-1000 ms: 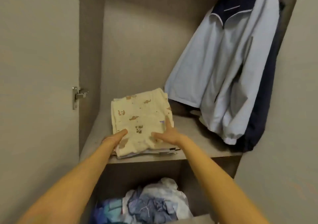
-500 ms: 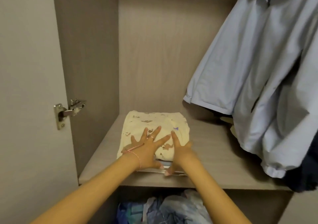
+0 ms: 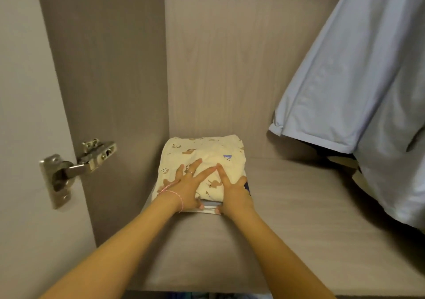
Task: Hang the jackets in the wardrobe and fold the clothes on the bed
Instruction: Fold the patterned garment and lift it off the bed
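Note:
A stack of folded clothes, topped by a cream garment with small animal prints (image 3: 207, 153), lies on the wardrobe shelf (image 3: 287, 206) against the back wall. My left hand (image 3: 187, 187) lies flat on top of it with fingers spread, a ring on one finger. My right hand (image 3: 232, 189) presses the stack's right front part with straight fingers, its thumb at the front edge. A pale blue jacket (image 3: 349, 68) hangs at the right, its hem just above the shelf.
The open wardrobe door (image 3: 25, 137) stands at the left with a metal hinge (image 3: 76, 167). The wardrobe's side wall (image 3: 110, 80) is close to the stack's left. Something dark hangs behind the blue jacket (image 3: 322, 151).
The view has come closer to the shelf. The stack has slid back towards the rear wall under both hands, which stay flat on it.

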Motion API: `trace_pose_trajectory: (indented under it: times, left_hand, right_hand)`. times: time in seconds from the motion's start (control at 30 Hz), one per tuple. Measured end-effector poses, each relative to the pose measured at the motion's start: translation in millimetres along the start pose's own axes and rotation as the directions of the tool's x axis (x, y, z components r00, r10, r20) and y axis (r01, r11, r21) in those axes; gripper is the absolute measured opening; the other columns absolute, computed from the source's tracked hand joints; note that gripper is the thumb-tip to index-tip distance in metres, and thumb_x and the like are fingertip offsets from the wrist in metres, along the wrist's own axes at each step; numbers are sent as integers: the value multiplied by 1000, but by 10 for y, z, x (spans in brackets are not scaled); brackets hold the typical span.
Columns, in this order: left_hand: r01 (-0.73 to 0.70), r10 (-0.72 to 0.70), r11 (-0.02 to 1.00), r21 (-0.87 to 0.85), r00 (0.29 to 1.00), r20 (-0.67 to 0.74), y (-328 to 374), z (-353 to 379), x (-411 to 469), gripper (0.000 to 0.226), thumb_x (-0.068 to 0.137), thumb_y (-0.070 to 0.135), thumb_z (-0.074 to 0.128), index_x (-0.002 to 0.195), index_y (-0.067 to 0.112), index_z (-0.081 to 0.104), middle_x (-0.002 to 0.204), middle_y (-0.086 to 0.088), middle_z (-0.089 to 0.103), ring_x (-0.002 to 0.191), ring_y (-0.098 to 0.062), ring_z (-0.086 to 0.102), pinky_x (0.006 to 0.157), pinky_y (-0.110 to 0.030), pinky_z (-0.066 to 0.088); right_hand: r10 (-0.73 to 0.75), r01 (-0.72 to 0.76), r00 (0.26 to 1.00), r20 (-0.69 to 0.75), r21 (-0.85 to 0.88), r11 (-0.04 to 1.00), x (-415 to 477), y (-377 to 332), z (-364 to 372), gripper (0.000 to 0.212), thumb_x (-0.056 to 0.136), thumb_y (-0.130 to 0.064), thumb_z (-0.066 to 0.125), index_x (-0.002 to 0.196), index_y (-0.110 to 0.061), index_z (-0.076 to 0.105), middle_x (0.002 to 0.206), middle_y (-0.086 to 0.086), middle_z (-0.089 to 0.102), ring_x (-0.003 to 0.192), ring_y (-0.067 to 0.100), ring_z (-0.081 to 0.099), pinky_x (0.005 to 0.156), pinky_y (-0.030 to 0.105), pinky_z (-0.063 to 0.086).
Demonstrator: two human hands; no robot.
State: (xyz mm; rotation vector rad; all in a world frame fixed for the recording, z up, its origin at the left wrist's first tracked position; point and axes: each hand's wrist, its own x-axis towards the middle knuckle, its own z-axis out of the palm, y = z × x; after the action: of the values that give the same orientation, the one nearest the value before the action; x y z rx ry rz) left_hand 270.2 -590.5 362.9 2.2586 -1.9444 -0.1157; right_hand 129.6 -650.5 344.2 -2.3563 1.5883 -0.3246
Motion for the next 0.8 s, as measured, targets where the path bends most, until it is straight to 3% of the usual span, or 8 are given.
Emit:
trace_pose_trajectory:
  times: [0.07, 0.2, 0.47, 0.6, 0.73, 0.8]
  left_hand:
    - [12, -12, 999, 30, 1000, -11, -100, 40, 140, 105, 79, 36, 68, 125, 69, -21, 146, 24, -31, 141, -31, -20, 105, -69, 16]
    - [34, -32, 996, 78, 999, -30, -278, 64, 408, 107, 82, 31, 68, 127, 66, -23, 145, 22, -35, 141, -32, -21, 104, -71, 13]
    - [48, -44, 993, 112, 998, -41, -316, 111, 619, 105, 84, 30, 65, 127, 64, -25, 146, 20, -35, 141, -32, -21, 105, -70, 14]
    - [49, -44, 994, 101, 998, -48, -308, 129, 618, 103, 84, 29, 65, 130, 64, -20, 147, 20, -33, 141, -32, -21, 105, -70, 12]
    - [123, -126, 987, 99, 992, 22, -120, 58, 446, 96, 86, 22, 59, 137, 56, -14, 150, 11, -33, 140, -37, -22, 107, -68, 14]
    - [161, -178, 975, 153, 978, 108, 62, 19, 313, 93, 86, 14, 51, 140, 51, -14, 150, 1, -33, 139, -42, -18, 108, -65, 18]
  right_hand:
    - [69, -70, 997, 19, 22, 997, 165, -104, 57, 116, 82, -31, 72, 128, -64, -29, 152, 15, -7, 133, 38, 26, 98, 63, 35]
    - [59, -60, 998, 24, 25, 998, 520, -241, 155, 119, 82, -27, 72, 127, -64, -32, 153, 14, -16, 138, 39, 17, 96, 63, 38]
    - [-4, 4, 999, 48, 14, 1000, 767, -164, 180, 119, 79, -31, 75, 132, -60, -28, 152, 16, -16, 137, 41, 17, 100, 60, 38]
    - [-33, 36, 996, 79, -39, 999, 789, -116, 206, 115, 85, -20, 67, 130, -61, -31, 153, 18, -18, 138, 42, 18, 101, 56, 39]
    - [-138, 166, 964, 226, -112, 980, 463, 224, 177, 100, 91, -11, 51, 134, -59, -25, 156, 18, -9, 131, 37, 36, 106, 45, 38]
    - [-222, 271, 923, 314, -120, 955, 201, 521, 72, 86, 92, -22, 51, 145, -48, -11, 157, 13, 13, 132, 33, 40, 109, 39, 35]
